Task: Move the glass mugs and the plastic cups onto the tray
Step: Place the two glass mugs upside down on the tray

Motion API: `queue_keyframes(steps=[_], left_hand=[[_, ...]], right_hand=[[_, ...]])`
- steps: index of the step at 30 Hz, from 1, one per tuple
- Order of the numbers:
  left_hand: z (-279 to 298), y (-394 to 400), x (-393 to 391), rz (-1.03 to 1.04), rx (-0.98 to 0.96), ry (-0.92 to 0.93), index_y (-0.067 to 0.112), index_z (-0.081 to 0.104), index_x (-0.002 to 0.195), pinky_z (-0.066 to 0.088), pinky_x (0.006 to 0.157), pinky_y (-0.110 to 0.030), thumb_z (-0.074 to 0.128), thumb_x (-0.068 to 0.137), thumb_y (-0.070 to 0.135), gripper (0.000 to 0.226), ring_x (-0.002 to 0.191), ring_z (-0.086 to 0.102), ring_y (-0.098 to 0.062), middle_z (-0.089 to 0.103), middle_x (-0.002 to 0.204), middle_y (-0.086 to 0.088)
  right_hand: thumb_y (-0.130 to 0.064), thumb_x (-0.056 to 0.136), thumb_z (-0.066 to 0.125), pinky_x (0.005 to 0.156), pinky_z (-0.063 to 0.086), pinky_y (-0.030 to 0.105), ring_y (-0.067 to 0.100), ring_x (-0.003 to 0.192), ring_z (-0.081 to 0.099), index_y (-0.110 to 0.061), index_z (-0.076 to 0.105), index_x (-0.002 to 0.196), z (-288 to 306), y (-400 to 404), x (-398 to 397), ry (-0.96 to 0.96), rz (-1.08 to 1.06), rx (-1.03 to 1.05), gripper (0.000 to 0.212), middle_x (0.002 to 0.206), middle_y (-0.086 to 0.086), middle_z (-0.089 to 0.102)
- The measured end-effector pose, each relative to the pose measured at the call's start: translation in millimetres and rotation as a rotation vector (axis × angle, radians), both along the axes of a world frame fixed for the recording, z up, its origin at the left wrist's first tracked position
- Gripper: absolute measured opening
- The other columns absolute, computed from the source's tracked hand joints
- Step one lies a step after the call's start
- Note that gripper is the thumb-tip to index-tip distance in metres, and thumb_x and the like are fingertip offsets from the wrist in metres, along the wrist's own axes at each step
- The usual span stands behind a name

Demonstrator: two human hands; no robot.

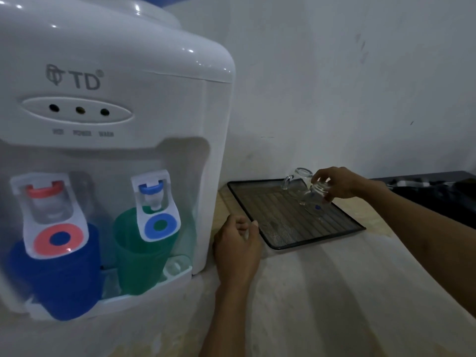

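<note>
A black mesh tray point(280, 235) lies on the counter to the right of the dispenser. One glass mug point(296, 179) stands upside down at the tray's far edge. My right hand point(337, 182) holds a second glass mug point(314, 199) tilted just above the tray, next to the first. My left hand point(238, 244) rests at the tray's near left corner, fingers curled on its rim. A blue plastic cup point(64, 274) sits under the red tap and a green plastic cup point(139, 253) under the blue tap, both on the dispenser's drip shelf.
The white water dispenser point(116, 104) fills the left of the view and stands right beside the tray. A white wall runs behind. A dark cloth or bag point(432, 194) lies on the counter at the far right. Pale counter point(334, 292) stretches in front.
</note>
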State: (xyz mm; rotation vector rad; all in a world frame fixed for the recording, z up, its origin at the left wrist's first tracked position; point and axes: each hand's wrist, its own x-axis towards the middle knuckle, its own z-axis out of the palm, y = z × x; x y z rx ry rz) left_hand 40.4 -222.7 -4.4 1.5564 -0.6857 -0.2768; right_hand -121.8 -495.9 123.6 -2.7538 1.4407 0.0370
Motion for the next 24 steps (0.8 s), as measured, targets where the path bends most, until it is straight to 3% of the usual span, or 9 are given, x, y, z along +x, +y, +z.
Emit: queue_keyframes(steps=[11, 16, 18, 20, 24], left_hand=[[-0.1, -0.5, 0.5, 0.001, 0.001, 0.006, 0.031, 0.064, 0.089, 0.058, 0.078, -0.035, 0.069, 0.091, 0.036, 0.007, 0.086, 0.065, -0.007, 0.068, 0.087, 0.017], [-0.1, -0.5, 0.4, -0.001, 0.002, -0.004, 0.032, 0.063, 0.087, 0.057, 0.077, -0.034, 0.069, 0.091, 0.035, 0.008, 0.086, 0.065, -0.006, 0.068, 0.086, 0.017], [-1.3, -0.4, -0.7, 0.005, 0.002, 0.008, 0.032, 0.063, 0.086, 0.058, 0.078, -0.035, 0.068, 0.090, 0.035, 0.008, 0.086, 0.065, -0.006, 0.068, 0.086, 0.016], [0.3, 0.5, 0.2, 0.016, 0.004, 0.004, 0.032, 0.063, 0.086, 0.059, 0.079, -0.037, 0.068, 0.090, 0.036, 0.008, 0.086, 0.065, -0.007, 0.069, 0.086, 0.016], [2.5, 3.4, -1.9, -0.011, 0.004, 0.010, 0.033, 0.063, 0.085, 0.059, 0.081, -0.035, 0.069, 0.091, 0.033, 0.008, 0.085, 0.065, -0.006, 0.069, 0.087, 0.014]], right_hand=[[-0.002, 0.068, 0.089, 0.100, 0.051, 0.045, 0.032, 0.119, 0.058, -0.021, 0.056, 0.137, -5.1, 1.0, -0.6, -0.044, -0.017, 0.027, 0.078, 0.136, 0.012, 0.060], [-0.011, 0.066, 0.093, 0.099, 0.047, 0.042, 0.036, 0.124, 0.052, -0.025, 0.043, 0.150, -11.1, 2.6, -4.8, -0.080, -0.020, 0.038, 0.098, 0.139, 0.017, 0.049], [-0.017, 0.066, 0.094, 0.108, 0.045, 0.047, 0.039, 0.131, 0.047, -0.024, 0.039, 0.153, -15.7, 9.8, -8.8, -0.187, -0.035, 0.002, 0.103, 0.144, 0.020, 0.043], [-0.022, 0.072, 0.090, 0.110, 0.045, 0.051, 0.039, 0.133, 0.047, -0.021, 0.042, 0.151, -24.2, 32.0, -8.4, -0.381, -0.027, -0.106, 0.093, 0.146, 0.022, 0.042], [-0.011, 0.079, 0.082, 0.102, 0.049, 0.045, 0.024, 0.116, 0.055, -0.013, 0.054, 0.139, -65.5, 106.8, -1.0, -0.814, 0.139, -0.301, 0.066, 0.137, 0.013, 0.047]])
